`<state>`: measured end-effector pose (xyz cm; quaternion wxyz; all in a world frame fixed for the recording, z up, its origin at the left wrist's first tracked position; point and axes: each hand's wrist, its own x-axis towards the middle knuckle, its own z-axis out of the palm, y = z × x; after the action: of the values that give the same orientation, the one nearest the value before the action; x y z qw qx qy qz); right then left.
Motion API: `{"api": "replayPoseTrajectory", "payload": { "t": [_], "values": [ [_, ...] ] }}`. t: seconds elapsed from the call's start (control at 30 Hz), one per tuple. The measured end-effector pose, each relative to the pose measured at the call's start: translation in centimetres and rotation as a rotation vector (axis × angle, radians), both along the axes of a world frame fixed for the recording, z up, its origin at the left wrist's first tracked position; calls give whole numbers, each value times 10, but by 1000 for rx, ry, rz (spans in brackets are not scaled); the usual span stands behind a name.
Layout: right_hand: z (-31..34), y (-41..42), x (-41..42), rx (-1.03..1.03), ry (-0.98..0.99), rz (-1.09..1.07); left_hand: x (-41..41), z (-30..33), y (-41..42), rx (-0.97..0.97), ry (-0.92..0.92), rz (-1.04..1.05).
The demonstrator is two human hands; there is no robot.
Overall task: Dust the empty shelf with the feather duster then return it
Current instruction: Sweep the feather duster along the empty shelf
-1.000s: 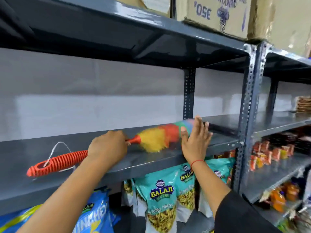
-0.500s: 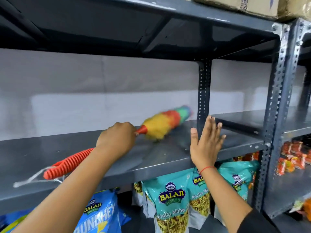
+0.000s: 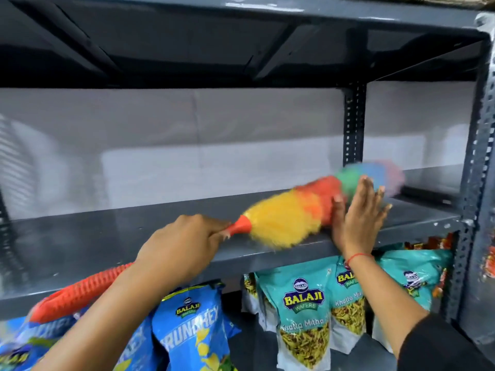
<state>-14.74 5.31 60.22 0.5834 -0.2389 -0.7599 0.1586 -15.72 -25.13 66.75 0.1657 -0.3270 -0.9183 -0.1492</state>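
Observation:
A feather duster (image 3: 289, 212) with a yellow, orange, green and blue head lies across the empty grey metal shelf (image 3: 112, 236). Its ribbed orange handle sticks out past the shelf's front edge at lower left. My left hand (image 3: 182, 245) grips the handle just behind the head. My right hand (image 3: 359, 215) is held flat with fingers spread, palm against the shelf's front part, in front of the duster's far end. The duster head is blurred.
Blue and teal Balaji snack bags (image 3: 305, 311) hang or stand on the shelf below. A perforated grey upright (image 3: 479, 162) bounds the shelf on the right, another upright (image 3: 353, 121) stands at the back. A dark shelf (image 3: 241, 36) runs overhead.
The duster head has swept to the right and forward along the shelf, toward my right hand. My left hand moved right with it. The view has shifted closer.

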Motion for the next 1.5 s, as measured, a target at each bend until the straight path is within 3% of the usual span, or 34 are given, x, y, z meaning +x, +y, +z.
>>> {"api": "replayPoseTrajectory", "payload": {
  "t": [0.07,0.17,0.3,0.4,0.47,0.57,0.7,0.83,1.0,1.13,1.2,1.27,1.37,1.5],
  "values": [
    [0,-1,0,-12,-1,1,9,-4,-32,-50,-16,1],
    [2,-5,0,-62,20,-19,5,-3,-72,-126,-59,160],
    [8,-48,-7,-111,62,39,-6,6,-99,-72,93,305],
    [11,-116,-20,16,64,171,-5,2,-118,-4,6,208],
    [8,-160,-26,127,54,259,-3,-5,-132,-63,-76,179],
    [3,-200,-35,253,-2,298,-10,-8,-154,-148,-72,301],
    [2,-204,-40,230,-62,231,-24,13,-180,-145,195,469],
    [-1,-204,-42,234,-49,202,-14,16,-206,-9,143,335],
    [-1,-203,-40,230,-53,203,-11,-9,-218,-235,-9,403],
    [-1,-203,-40,182,-61,200,-21,4,-238,-168,177,589],
    [4,-213,-43,124,-23,225,-16,3,-235,-79,238,582],
    [7,-237,-48,139,0,282,-6,-5,-228,-15,212,524],
    [11,-278,-59,326,-9,371,-1,-20,-221,-76,92,502],
    [15,-294,-69,349,-38,409,1,-12,-244,-110,43,655]
  ]
}}
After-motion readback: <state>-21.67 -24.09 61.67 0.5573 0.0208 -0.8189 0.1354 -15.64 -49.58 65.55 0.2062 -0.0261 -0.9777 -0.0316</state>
